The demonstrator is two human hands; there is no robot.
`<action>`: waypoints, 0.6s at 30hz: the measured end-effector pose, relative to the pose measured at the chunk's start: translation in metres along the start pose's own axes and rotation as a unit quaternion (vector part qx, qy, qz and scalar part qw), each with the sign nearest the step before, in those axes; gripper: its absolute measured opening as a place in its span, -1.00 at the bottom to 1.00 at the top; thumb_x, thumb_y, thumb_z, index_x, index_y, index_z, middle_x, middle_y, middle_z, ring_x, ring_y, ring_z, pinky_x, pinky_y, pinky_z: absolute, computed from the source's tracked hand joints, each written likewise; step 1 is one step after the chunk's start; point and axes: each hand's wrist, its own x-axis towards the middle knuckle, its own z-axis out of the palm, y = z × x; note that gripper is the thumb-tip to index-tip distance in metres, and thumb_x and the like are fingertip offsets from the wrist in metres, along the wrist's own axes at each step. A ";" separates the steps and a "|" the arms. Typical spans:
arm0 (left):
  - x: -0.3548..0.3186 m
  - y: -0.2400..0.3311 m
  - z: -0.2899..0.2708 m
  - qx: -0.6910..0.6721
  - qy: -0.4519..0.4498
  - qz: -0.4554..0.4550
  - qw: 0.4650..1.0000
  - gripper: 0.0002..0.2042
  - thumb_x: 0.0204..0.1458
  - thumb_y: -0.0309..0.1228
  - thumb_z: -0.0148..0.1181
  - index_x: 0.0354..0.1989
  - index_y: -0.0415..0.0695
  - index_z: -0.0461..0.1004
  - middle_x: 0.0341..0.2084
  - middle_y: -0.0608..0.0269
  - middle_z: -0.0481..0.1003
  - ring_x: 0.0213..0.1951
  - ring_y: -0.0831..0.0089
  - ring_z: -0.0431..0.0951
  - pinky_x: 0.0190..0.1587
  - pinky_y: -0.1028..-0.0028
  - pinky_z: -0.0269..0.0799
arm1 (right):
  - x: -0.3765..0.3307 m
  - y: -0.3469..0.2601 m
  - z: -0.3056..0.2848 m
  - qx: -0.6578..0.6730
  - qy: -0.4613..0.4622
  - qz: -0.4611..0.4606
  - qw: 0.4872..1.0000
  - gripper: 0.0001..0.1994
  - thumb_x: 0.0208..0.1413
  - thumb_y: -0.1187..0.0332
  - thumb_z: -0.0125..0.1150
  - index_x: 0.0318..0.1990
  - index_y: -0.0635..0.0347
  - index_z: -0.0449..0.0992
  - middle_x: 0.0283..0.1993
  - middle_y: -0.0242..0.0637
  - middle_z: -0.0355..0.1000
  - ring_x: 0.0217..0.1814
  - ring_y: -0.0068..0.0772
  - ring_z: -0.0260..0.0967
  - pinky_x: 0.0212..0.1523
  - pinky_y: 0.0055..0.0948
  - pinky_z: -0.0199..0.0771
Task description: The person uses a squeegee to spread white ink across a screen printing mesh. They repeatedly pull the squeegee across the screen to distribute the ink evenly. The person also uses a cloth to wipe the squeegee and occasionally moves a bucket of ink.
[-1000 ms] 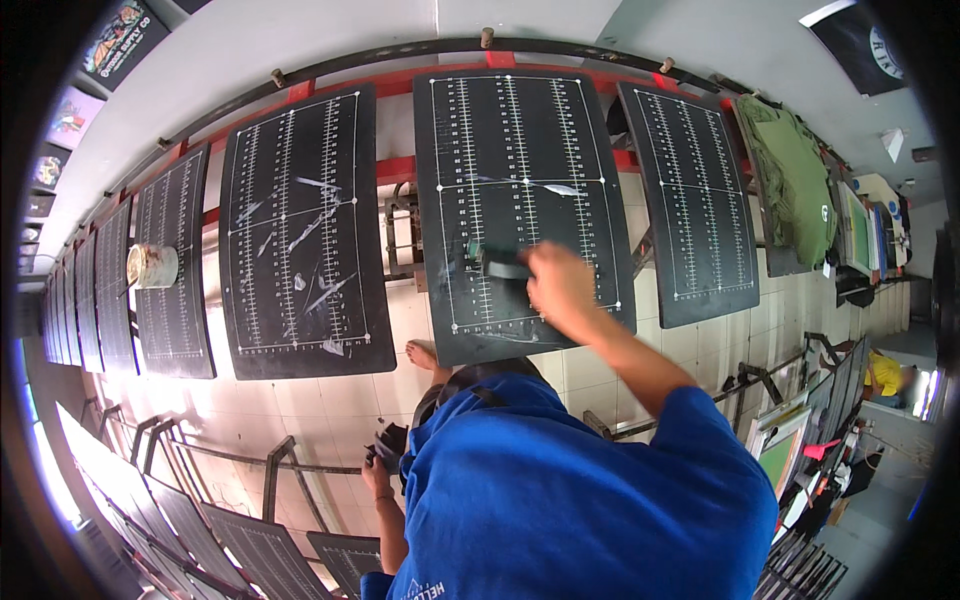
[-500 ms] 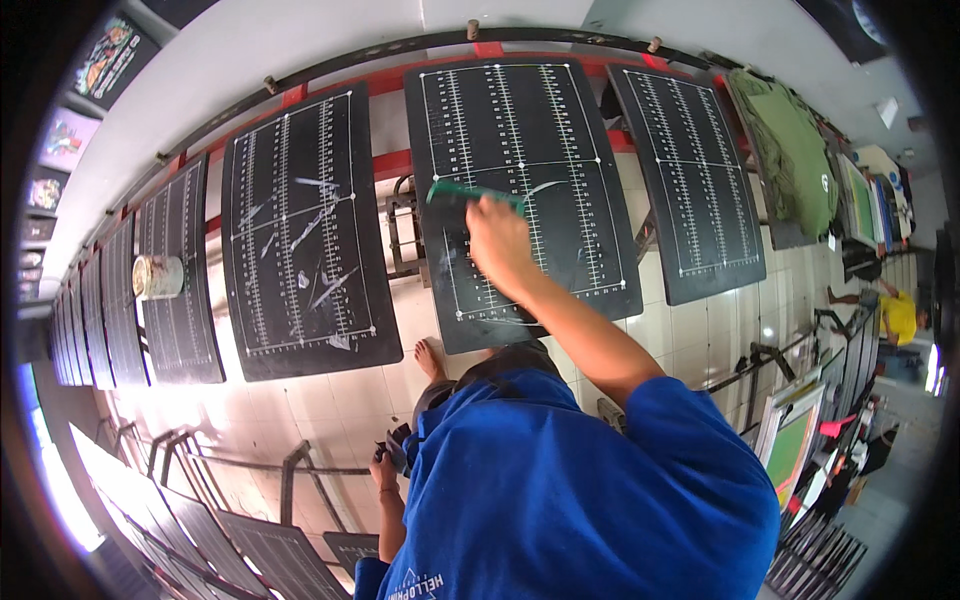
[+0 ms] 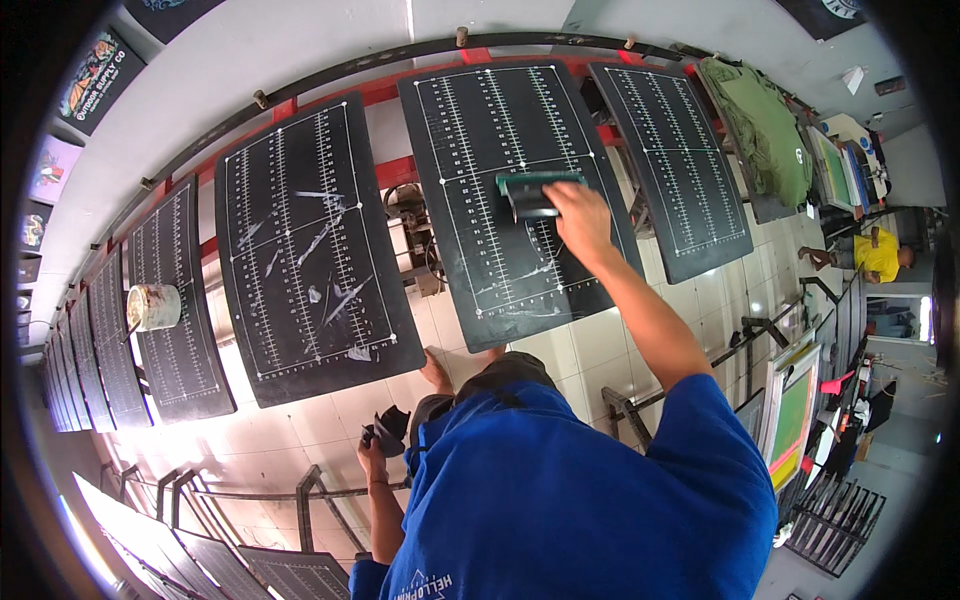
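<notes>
My right hand (image 3: 580, 215) is closed on a green-edged squeegee with a dark body (image 3: 530, 190). It rests on, or just over, the middle of a black printing board (image 3: 470, 110) marked with white ruled scales. Whitish scuffs show on that board near its front edge. Low at my left side, my left hand (image 3: 372, 458) grips a crumpled-looking dark object (image 3: 393, 428), whose kind I cannot make out. On the neighbouring board (image 3: 345, 150) to the left lie several greyish strips and scraps (image 3: 350, 300).
A stained white tub (image 3: 153, 307) stands on a farther left board (image 3: 165, 235). Right of me come another ruled board (image 3: 690, 190) and one draped with a green garment (image 3: 765, 140). Black metal frames (image 3: 310, 500) stand behind me. A person in a yellow top (image 3: 878, 255) is far right.
My right hand and the squeegee have shifted right across the board, and the squeegee now shows its dark body. My left hand has risen slightly with the dark object, which is more visible.
</notes>
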 end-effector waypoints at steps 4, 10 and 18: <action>-0.007 -0.007 -0.020 -0.030 -0.026 -0.004 0.999 -0.69 0.06 -0.35 0.15 -0.15 -0.36 0.53 -0.37 0.09 0.58 -0.33 0.38 0.53 -0.25 0.33 0.45 | 0.051 0.029 0.015 0.019 -0.018 0.026 0.999 -0.54 -0.18 0.57 0.34 -0.01 0.07 0.58 0.00 -0.36 0.52 0.02 -0.20 0.47 0.01 -0.24 0.51; -0.023 0.018 -0.024 0.057 -0.021 -0.044 0.997 -0.70 0.06 -0.34 0.14 -0.15 -0.33 0.55 -0.38 0.14 0.58 -0.34 0.41 0.53 -0.27 0.35 0.45 | -0.009 0.013 -0.005 0.022 -0.099 0.035 0.994 -0.52 -0.16 0.54 0.34 0.03 0.05 0.55 0.02 -0.31 0.50 0.05 -0.14 0.46 0.04 -0.19 0.50; 0.021 -0.009 -0.006 -0.031 -0.044 -0.016 0.998 -0.65 0.07 -0.32 0.16 -0.10 -0.36 0.52 -0.32 0.02 0.59 -0.28 0.31 0.57 -0.18 0.29 0.47 | -0.143 -0.027 -0.072 0.084 -0.130 0.048 0.987 -0.46 -0.30 0.56 0.27 0.00 0.05 0.57 -0.01 -0.35 0.51 0.03 -0.18 0.47 -0.01 -0.18 0.49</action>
